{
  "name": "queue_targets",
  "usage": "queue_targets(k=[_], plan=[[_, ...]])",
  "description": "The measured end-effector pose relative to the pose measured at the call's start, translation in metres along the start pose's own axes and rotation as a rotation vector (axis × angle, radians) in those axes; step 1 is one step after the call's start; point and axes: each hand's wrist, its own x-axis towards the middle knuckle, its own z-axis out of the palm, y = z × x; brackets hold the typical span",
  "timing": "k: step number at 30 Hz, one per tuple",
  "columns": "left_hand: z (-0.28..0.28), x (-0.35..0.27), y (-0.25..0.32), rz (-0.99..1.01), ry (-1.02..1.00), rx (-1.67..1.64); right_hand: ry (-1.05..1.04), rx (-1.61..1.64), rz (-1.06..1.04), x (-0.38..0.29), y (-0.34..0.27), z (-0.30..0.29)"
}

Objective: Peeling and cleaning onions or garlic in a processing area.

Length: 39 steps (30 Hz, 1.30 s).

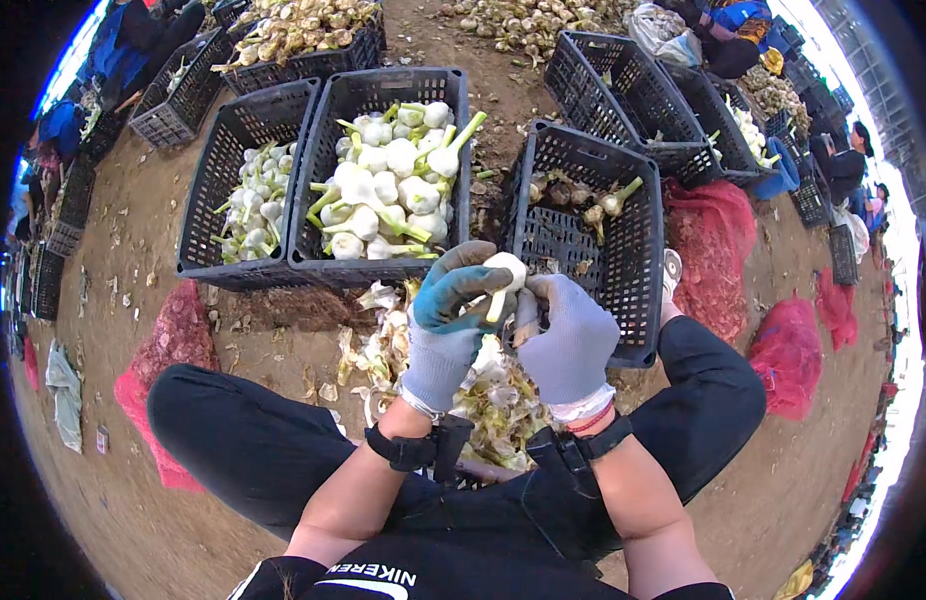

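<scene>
A peeled white garlic bulb (507, 271) with a short pale-green stem is gripped in the fingers of my left hand (449, 315), which wears a grey and teal work glove. My right hand (566, 337), in a grey glove, is curled close against the bulb's right side, with its thumb near the bulb. Whether its fingers hold anything is hidden. Below both hands lies a heap of garlic skins (500, 412) between my crossed legs. Ahead, a black plastic crate (304, 191) holds clean garlic bulbs (391, 180) with trimmed stems.
Left of it stands a crate (207, 195) of smaller bulbs. The crate (650, 247) at right holds several unpeeled garlic bulbs (613, 199). Red mesh sacks (174, 337) lie beside my knees. More crates (620, 94), loose garlic (538, 22) and other people (842, 161) are farther off.
</scene>
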Motion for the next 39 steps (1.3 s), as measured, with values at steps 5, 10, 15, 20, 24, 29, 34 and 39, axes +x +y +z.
queue_targets(k=[5, 10, 15, 20, 24, 29, 34, 39], plan=[[-0.005, 0.001, 0.011, -0.191, -0.035, -0.368, -0.027, 0.052, 0.097, 0.013, 0.009, -0.003], [-0.015, 0.002, -0.003, -0.433, 0.056, -0.783, -0.679, 0.029, 0.381, -0.034, 0.031, 0.021], [-0.018, 0.001, -0.012, -0.468, 0.110, -1.068, -0.468, 0.358, 0.225, -0.020, 0.019, 0.005], [-0.016, -0.006, -0.011, -0.552, 0.053, -0.997, -0.402, 0.380, 0.107, 0.000, -0.002, 0.005], [-0.020, -0.005, -0.019, -0.477, 0.017, -0.674, -0.347, 0.494, -0.097, -0.004, -0.016, 0.000], [-0.058, 0.021, -0.046, -0.481, 0.256, -0.922, -0.571, 0.506, -0.157, -0.014, -0.017, -0.002], [-0.141, 0.069, -0.008, -0.139, 0.410, -1.156, -0.432, 0.396, 0.257, 0.004, 0.066, 0.028], [-0.056, 0.070, -0.009, -0.391, 0.380, -0.927, -0.774, -0.146, 0.307, 0.022, 0.220, 0.103]])
